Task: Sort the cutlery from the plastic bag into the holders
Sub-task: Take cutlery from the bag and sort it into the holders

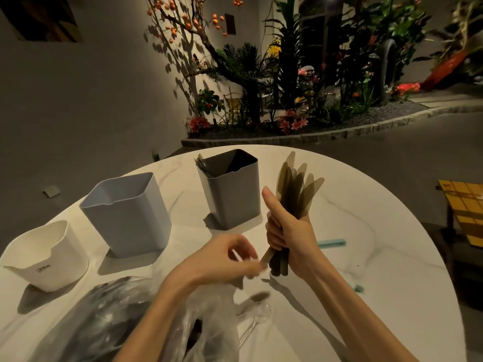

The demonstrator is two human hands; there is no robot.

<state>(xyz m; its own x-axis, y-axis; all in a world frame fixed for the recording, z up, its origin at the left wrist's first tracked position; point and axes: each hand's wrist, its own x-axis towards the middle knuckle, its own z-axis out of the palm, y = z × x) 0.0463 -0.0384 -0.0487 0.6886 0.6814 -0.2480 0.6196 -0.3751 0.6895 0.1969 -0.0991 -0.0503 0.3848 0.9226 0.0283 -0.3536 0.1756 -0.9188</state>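
My right hand (288, 231) grips a bundle of several olive plastic knives (295, 189), blades fanned upward, handles sticking out below the fist. Just left of it, my left hand (222, 259) is blurred, its fingertips at the lower handle ends; what it holds I cannot make out. The crumpled plastic bag (125, 322) lies at the near table edge under my left forearm, with dark cutlery inside. A clear plastic spoon (258, 314) lies beside the bag. Three holders stand on the table: white (44, 257), light blue (128, 215), and grey (230, 189) with some cutlery in it.
The round white marble table (366, 244) carries teal pieces (333, 242) right of my right hand and one (358, 287) beyond my right forearm. A chair with a yellow seat (465, 212) stands at the right. Plants line the far floor.
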